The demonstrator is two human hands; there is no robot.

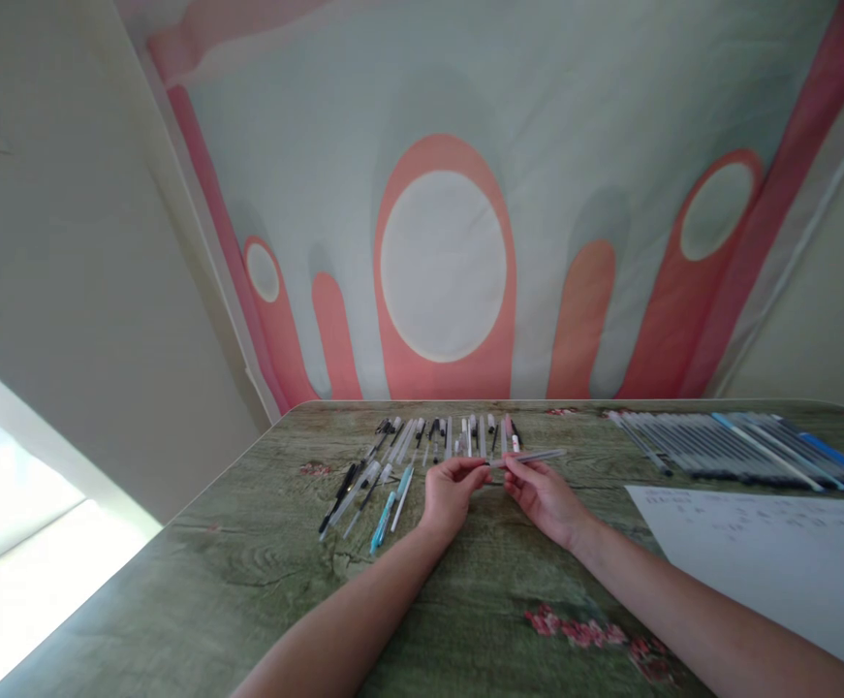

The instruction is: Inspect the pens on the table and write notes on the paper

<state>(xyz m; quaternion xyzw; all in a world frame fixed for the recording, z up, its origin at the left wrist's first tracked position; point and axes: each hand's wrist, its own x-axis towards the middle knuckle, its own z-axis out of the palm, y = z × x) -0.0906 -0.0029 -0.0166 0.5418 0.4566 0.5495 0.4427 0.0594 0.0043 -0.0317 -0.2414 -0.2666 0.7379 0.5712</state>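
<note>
Above the middle of the table, my left hand and my right hand meet at a slim translucent pen. My right thumb and fingers pinch its clear barrel, whose far end sticks out to the right. The fingers of my left hand are closed at the pen's other end, where a small dark part shows; whether that part is separate I cannot tell. Just beyond both hands lie loose pen parts, clear barrels and black and white pieces among them. A light-blue pen rests left of my left hand.
To the right, a row of several clear-barrelled pens lies side by side, with a few blue ones. A sheet of paper with writing is at the right front. The wood-patterned table ends at a patterned wall.
</note>
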